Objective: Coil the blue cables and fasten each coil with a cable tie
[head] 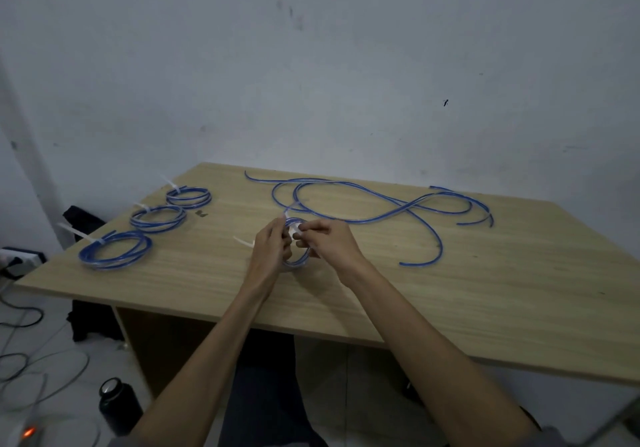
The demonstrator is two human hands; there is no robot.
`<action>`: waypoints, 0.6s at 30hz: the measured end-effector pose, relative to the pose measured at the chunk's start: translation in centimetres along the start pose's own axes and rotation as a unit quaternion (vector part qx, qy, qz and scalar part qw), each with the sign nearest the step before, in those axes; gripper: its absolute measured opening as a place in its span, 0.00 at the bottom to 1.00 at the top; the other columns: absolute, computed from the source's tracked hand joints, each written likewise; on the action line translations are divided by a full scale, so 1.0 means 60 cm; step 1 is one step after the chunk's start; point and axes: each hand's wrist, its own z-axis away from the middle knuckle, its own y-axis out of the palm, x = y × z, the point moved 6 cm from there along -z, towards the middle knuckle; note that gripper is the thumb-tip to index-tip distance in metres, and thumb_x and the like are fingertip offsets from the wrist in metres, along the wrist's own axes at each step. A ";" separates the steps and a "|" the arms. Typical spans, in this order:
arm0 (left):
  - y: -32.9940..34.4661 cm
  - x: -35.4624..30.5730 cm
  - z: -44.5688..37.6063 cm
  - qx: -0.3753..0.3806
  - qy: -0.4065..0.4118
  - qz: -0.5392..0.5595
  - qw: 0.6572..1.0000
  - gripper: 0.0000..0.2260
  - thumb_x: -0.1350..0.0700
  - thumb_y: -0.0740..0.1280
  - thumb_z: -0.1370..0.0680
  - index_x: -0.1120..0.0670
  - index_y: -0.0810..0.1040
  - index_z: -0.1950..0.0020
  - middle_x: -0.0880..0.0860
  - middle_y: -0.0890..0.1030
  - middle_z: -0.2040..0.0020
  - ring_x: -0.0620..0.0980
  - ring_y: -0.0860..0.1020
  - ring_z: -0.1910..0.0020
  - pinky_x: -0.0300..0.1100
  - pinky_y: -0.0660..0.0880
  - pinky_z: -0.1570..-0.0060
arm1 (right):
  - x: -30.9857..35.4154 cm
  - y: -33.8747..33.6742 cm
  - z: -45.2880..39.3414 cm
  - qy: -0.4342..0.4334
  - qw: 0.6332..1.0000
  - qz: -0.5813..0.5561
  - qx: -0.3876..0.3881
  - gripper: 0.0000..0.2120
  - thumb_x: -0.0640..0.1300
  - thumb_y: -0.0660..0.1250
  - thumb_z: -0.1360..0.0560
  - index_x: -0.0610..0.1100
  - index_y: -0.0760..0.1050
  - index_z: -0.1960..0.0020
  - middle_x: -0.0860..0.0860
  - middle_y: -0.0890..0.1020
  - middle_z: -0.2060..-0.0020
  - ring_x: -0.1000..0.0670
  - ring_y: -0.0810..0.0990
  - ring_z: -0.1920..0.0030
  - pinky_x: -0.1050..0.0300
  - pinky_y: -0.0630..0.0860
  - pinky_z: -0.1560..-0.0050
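Bottle (119,406) on the floor at 7 o'clock, nearest me. Coil (297,262) sits mid-table (450,290), between my hands. Left hand (268,250) grips its 9 o'clock side; right hand (330,242) pinches the tie (293,229) at its 12 o'clock edge. Cable looks light, springy, likely slick: best clamp where the turns cross, or they fan out. Coil lies near flat; tie tail (242,240) points to 9 o'clock. Three tied coils (116,249) at 10 o'clock; loose cables (381,204) sprawl toward 1 o'clock.
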 end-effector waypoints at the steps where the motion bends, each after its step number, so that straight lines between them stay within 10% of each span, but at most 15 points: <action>1: 0.000 0.000 0.000 -0.005 0.002 -0.002 1.000 0.18 0.49 0.56 0.14 0.54 0.71 0.61 0.47 0.64 0.72 0.43 0.60 0.74 0.35 0.58 0.76 | 0.001 0.002 0.003 0.003 1.000 -0.023 0.008 0.10 0.36 0.70 0.23 0.35 0.80 0.42 0.47 0.85 0.58 0.55 0.84 0.61 0.63 0.77 0.62; 18: -0.009 -0.004 0.007 -0.023 0.096 -0.089 0.991 0.19 0.45 0.60 0.16 0.54 0.72 0.62 0.46 0.66 0.72 0.48 0.63 0.71 0.43 0.61 0.71 | 0.011 0.003 0.016 -0.009 0.998 -0.054 0.027 0.08 0.37 0.72 0.24 0.40 0.74 0.49 0.44 0.85 0.58 0.51 0.82 0.63 0.61 0.79 0.64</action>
